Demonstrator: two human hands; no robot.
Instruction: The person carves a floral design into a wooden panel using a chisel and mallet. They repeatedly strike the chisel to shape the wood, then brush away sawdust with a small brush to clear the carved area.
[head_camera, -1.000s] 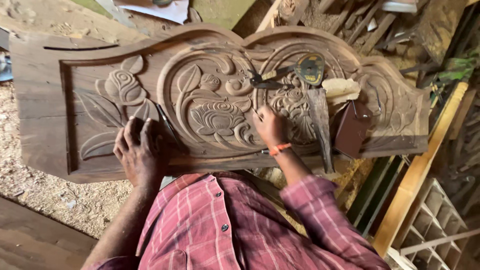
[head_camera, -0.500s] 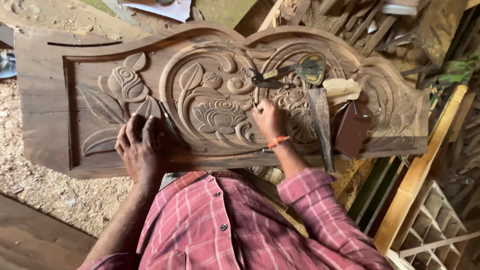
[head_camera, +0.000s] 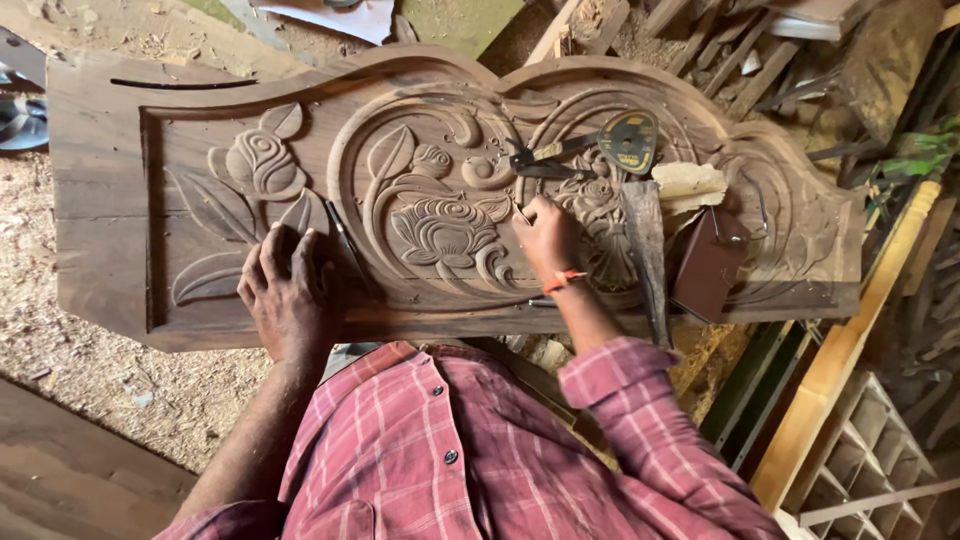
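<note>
hands on carved wooden panel

head view: panel work fills the picture. the carved wooden panel (head_camera: 440, 190) lies flat before the person, its long edge close to the body, so both arms can reach the flowers and leaves cut into it. the left hand (head_camera: 288, 290) lies flat and spread on the lower edge of the panel, just below a carved leaf; its grip is released and holds nothing, and it looks to press the wood down so it does not slide. the right hand (head_camera: 545, 238) is at the middle of the panel, beside the carved lotus flower (head_camera: 445, 228). its grip is clenched around a thin tool (head_camera: 520, 212), of which only a small tip shows above the fingers, so i cannot tell what kind it is. an orange band (head_camera: 565, 279) is on this wrist.

other things rest on the right part of the panel, near that hand for easy reach: a tape measure (head_camera: 627, 140), a dark chisel (head_camera: 540, 160), a folded sandpaper piece (head_camera: 690, 185), a long flat wooden bar (head_camera: 645, 255) and a brown block (head_camera: 705, 275). sawdust (head_camera: 60, 290) covers the floor on the left.
</note>
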